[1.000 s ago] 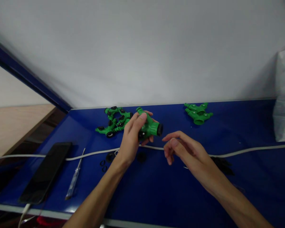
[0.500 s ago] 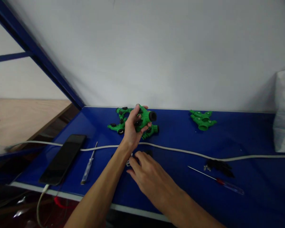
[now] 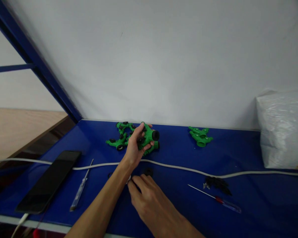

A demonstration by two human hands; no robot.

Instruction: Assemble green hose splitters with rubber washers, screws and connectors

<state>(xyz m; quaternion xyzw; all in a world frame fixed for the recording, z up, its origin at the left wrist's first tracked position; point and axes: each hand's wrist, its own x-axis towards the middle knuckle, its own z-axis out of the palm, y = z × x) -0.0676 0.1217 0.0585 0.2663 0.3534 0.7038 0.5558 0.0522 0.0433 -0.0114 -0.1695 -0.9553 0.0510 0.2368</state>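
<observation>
My left hand (image 3: 134,147) is closed around a green Y-shaped hose splitter (image 3: 148,135), whose black round opening points right. Behind and beside it on the blue table lie more green hose splitters (image 3: 119,143) with black valve knobs. Lower down, my right hand (image 3: 147,195) rests at the tabletop with its thumb and fingertips pressed together. A small white piece (image 3: 128,179) peeks out by those fingertips; whether they grip it is hidden. Just past the knuckles sits a black ring-like part (image 3: 149,171).
A white cable (image 3: 178,167) crosses the blue table (image 3: 169,145). On the left are a phone (image 3: 49,181) and a clear-handled screwdriver (image 3: 81,188). To the right are green splitter bodies (image 3: 200,136), black parts (image 3: 220,185) with small screws (image 3: 206,186), another screwdriver (image 3: 220,199) and a plastic bag (image 3: 284,130).
The camera view has shifted, showing more of the bag on the right. My left hand keeps the splitter in its grasp. My right fingertips have drawn closer together by the small white piece.
</observation>
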